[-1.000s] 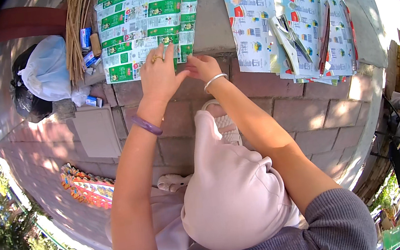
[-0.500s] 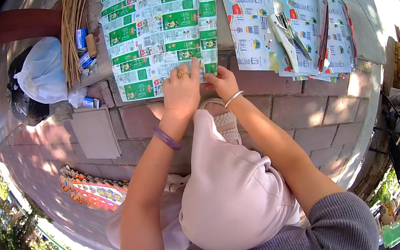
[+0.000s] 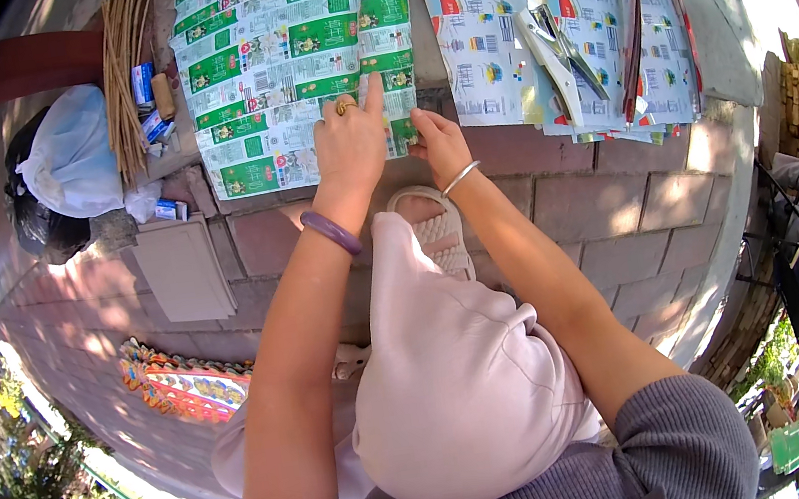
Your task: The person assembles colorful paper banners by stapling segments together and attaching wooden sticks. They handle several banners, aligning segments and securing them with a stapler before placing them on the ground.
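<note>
A green-and-white printed sheet point(image 3: 247, 123) lies flat in front of me, with a strip of the same print point(image 3: 387, 49) along its right side. My left hand point(image 3: 351, 145) rests on the sheet's near part. Its index finger is stretched out along the edge of that strip, and the other fingers are bent. At the near right corner my right hand point(image 3: 443, 151) pinches the strip's edge between thumb and fingers. The fingertips partly hide the corner.
To the right lie blue-and-white printed sheets point(image 3: 484, 46) with scissors point(image 3: 552, 68) and a dark, narrow tool point(image 3: 633, 52) on top. Thin sticks point(image 3: 129, 73), small blue boxes point(image 3: 143, 84) and bags point(image 3: 69, 152) are at the left. Grey flat boards point(image 3: 183, 273) lie on the paving.
My left hand has slid farther up the sheet. The right-hand strip now shows wider over the sheet, and my right hand still pinches its corner. The whole view has shifted slightly.
</note>
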Motion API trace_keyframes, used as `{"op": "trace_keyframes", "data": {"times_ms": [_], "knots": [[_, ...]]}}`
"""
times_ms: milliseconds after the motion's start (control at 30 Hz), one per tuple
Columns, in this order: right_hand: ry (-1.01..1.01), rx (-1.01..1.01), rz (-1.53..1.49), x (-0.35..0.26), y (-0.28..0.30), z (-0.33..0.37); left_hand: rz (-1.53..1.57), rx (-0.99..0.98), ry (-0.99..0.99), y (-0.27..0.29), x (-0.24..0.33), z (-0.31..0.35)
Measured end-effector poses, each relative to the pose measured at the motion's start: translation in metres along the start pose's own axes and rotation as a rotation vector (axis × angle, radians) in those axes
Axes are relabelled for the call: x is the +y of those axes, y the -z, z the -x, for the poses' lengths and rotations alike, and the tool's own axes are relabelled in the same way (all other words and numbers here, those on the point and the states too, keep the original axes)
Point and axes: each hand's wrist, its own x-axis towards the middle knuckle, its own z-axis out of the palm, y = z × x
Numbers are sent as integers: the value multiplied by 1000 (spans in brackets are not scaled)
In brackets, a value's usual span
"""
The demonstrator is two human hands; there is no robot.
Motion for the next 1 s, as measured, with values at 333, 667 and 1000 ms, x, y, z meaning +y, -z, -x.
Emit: {"op": "trace_keyframes", "data": {"times_ms": [333,667,1000], "knots": [[-171,-262,-470,4,4,1,421,121,-37,-8,0,-7],[-192,-305,-494,7,10,-4,390,139,-38,-14,6,-12],[174,-25,-43,8,2,-8,293,70,-10,-6,7,-11]]}}
